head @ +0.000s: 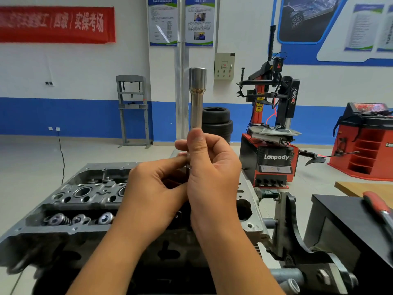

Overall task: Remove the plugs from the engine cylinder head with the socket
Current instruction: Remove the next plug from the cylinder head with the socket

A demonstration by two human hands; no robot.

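Long polished steel socket [196,103]: upright at centre frame, wide end at 12 o'clock, above grey cast-metal cylinder head [80,201]. Right hand [210,173] grip curled round lower shaft; left hand [153,188] fingertips pinching its base from 9 o'clock.

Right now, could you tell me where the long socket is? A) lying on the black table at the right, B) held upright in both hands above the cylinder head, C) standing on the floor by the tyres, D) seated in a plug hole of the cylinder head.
B: the long socket stands upright, gripped by the right hand and pinched by the left hand, above the cylinder head.
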